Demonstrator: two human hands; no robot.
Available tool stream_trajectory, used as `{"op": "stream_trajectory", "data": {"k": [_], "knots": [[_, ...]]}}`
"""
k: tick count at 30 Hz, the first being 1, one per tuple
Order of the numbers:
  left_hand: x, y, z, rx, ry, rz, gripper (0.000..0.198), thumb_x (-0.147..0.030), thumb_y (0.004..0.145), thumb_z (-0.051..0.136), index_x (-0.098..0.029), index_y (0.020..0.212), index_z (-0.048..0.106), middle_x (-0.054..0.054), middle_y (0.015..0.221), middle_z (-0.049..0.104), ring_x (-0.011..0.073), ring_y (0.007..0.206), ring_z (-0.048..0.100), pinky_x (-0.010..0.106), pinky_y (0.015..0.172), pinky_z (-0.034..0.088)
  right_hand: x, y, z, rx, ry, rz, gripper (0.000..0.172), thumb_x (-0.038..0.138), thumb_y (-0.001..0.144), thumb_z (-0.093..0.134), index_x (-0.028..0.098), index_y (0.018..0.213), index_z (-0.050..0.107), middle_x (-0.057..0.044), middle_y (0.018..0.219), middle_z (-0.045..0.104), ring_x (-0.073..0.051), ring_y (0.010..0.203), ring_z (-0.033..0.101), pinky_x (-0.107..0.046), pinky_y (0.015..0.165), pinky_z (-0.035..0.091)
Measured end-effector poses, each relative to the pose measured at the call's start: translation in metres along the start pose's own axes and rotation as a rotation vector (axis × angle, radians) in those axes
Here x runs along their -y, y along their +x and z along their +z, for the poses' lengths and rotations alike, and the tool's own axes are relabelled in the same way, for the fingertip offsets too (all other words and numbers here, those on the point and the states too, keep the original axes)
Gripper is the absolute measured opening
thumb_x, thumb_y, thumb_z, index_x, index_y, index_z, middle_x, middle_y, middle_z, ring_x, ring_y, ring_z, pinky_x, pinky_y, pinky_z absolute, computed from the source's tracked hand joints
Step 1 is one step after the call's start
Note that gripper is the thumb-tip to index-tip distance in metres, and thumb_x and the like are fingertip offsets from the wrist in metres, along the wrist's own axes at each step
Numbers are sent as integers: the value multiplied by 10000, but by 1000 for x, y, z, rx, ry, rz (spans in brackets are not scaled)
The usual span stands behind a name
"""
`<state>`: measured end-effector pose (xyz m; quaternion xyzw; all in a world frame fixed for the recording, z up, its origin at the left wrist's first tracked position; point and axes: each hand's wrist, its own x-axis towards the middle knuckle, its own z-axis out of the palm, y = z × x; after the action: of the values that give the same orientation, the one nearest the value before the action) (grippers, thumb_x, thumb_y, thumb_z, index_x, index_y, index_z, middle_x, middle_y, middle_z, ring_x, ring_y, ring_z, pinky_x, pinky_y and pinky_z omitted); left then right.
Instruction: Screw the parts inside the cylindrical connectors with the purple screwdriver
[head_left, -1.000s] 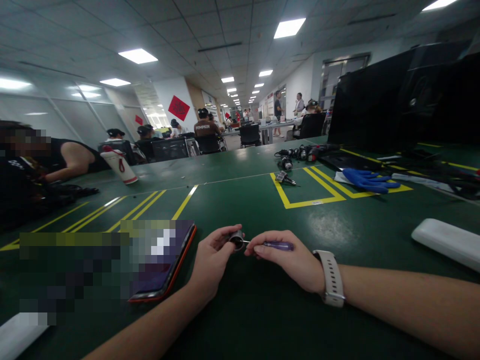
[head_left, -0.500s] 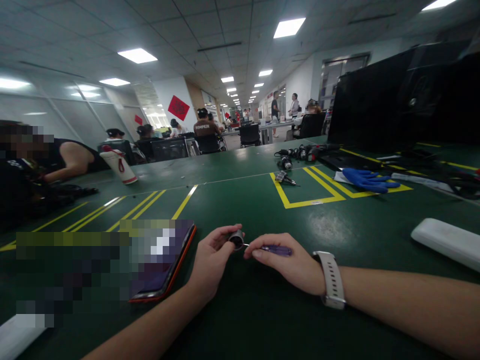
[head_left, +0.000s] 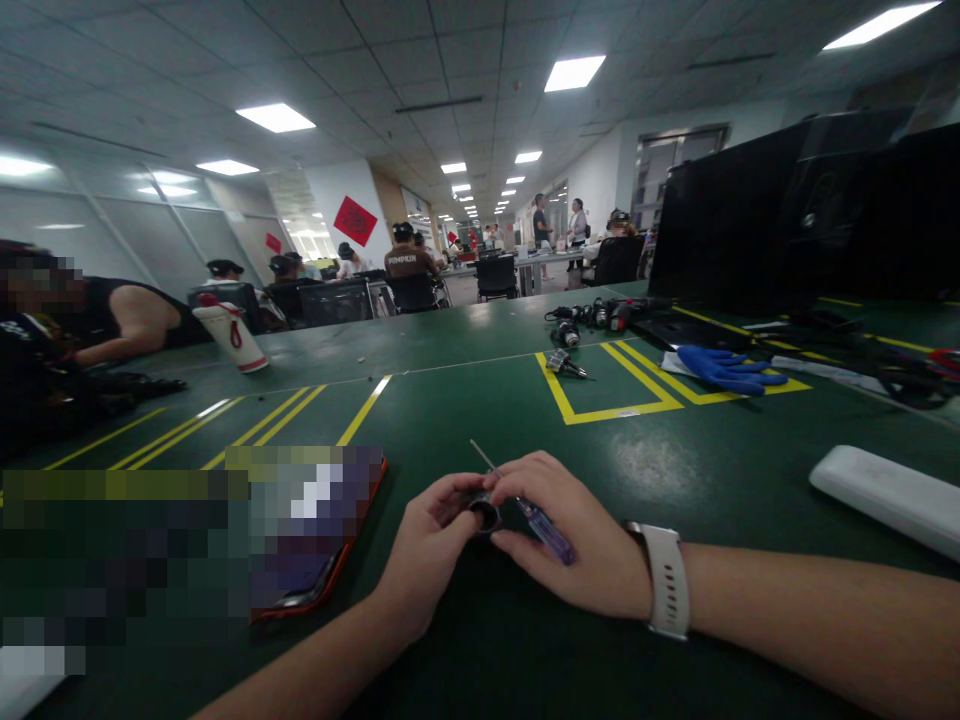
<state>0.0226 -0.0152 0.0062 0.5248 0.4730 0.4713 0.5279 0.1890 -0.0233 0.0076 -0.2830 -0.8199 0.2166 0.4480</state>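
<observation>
My left hand is closed around a small round metal part just above the green table. My right hand, with a white watch on the wrist, grips a small screwdriver with a purple handle. Its thin shaft points up and to the left, away from the part. Both hands touch each other at the fingertips.
A phone in a red case lies to the left of my hands. A white flat case is at the right. Farther back are yellow floor-tape marks, a blue glove, small metal parts, cables and black monitors. Other people sit beyond.
The screwdriver tip has come out of the metal part and its shaft now points up and left. Both hands have dropped slightly nearer to me.
</observation>
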Motion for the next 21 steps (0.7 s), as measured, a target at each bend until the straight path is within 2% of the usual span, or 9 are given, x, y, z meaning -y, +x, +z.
{"op": "stream_trajectory", "data": {"k": [7,14,18,21], "knots": [[4,-9,4,76,-142,-82,518,16,587,604,-217,1049,580,49,1161,619,236,1059,580,289,810,498,-4,3,-2,215,-172,-24,218,97,731,606,197,893,500,-45,975,587,-193,908,510,-329,783,428],[5,-8,3,144,-159,-88,538,-22,603,634,-219,1097,556,73,1240,564,257,1035,586,326,817,497,-5,7,-7,345,-274,-156,236,79,731,587,185,917,489,-58,1006,577,-200,974,485,-316,810,424],[2,-12,4,147,-140,-72,523,-50,652,615,-239,1132,530,68,1316,498,275,1159,504,341,847,484,-18,17,-17,279,-381,-153,208,64,742,540,181,903,477,-61,995,568,-188,926,493,-301,770,428],[1,-12,2,153,-99,-93,517,-67,667,613,-238,1147,521,86,1359,449,294,1209,457,378,875,470,-44,29,-38,138,-612,-40,187,77,745,531,188,883,473,-48,968,566,-180,905,499,-289,785,421]]}}
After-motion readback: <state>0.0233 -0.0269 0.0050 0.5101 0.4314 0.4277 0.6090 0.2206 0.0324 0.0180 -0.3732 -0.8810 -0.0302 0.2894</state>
